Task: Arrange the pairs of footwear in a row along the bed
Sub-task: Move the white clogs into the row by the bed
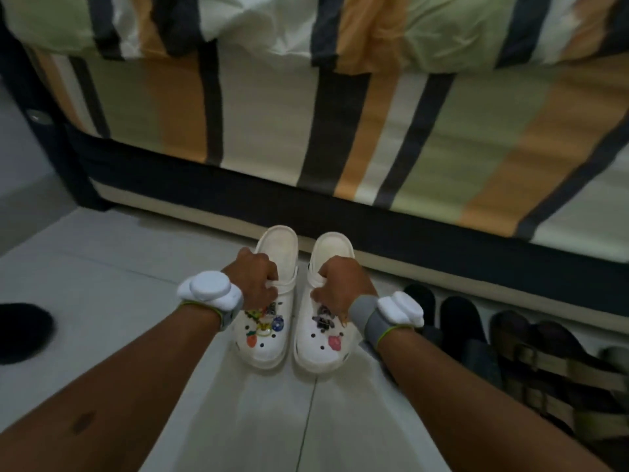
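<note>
The bed (340, 124) is seen filling the upper half of the view, draped in a striped cover of green, orange, cream and dark bands, with its dark base running at a slant above the pale tiled floor (102, 267). Against that base, a row of footwear is laid out. Furthest from the clogs, brown strapped sandals (551, 362) are set with heels toward the bed; between them and the clogs, dark slides (456, 318) are lined up the same way. A dark, blurred object (20, 332) is glimpsed well away from the bed at the view's edge; what it is cannot be told.

And here, just beside the slides, the white clogs are held side by side. Their long axes are run straight out from the bed: heels are pointed at the bed base, toes are turned away from it toward the wearer. The left clog (265, 318), dotted with colourful charms, is gripped at its heel strap by the left hand (255, 284), fingers curled shut around the strap. The right clog (323, 335) is clamped likewise at the strap by the right hand (340, 287). White wrist devices (207, 289) are worn on both arms.
</note>
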The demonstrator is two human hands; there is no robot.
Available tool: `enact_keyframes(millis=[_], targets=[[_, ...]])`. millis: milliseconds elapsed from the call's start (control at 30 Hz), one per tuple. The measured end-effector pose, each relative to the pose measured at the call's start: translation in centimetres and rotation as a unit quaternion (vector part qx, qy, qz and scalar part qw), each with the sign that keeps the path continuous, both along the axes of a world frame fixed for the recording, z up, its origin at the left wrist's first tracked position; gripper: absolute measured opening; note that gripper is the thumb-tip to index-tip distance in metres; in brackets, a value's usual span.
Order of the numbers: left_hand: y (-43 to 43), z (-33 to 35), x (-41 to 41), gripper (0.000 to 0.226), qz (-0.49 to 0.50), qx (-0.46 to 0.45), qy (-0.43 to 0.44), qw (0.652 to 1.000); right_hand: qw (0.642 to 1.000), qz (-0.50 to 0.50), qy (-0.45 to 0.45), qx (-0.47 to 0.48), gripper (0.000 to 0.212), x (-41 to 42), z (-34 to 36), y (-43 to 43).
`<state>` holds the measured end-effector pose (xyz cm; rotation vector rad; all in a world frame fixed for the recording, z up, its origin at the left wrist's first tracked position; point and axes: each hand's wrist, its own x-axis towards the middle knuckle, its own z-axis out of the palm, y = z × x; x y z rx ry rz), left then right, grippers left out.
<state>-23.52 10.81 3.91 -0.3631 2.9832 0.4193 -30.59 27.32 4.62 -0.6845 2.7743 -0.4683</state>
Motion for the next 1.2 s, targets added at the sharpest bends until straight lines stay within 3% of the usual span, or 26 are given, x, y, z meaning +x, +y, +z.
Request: enact_keyframes(millis=[167, 500, 733, 1200], targets=[[4.5, -3.0, -5.3, 0.035, -0.08, -0.006, -0.045, 0.996, 0.998, -0.036, -0.058, -0.001, 0.045, -2.5, -3.2, 4.9], [4.6, -5.9, -6.6, 0.037, -0.078, 0.024, -0.064, 0.995, 0.989, -0.069, -0.134, -0.004, 0.044, -2.9, -6.6, 5.4], [5.4, -6.6, -8.3, 0.034, -0.09, 0.05, -0.052, 0.993, 0.985, -0.123, -0.116, 0.04, 0.04, -4.7, -6.2, 5.4], [5.0, -7.8, -8.3, 0.047, -0.062, 0.079, -0.067, 0.993, 0.987, -0.03, -0.127, 0.092, 0.049, -3.0, -6.1, 4.2]])
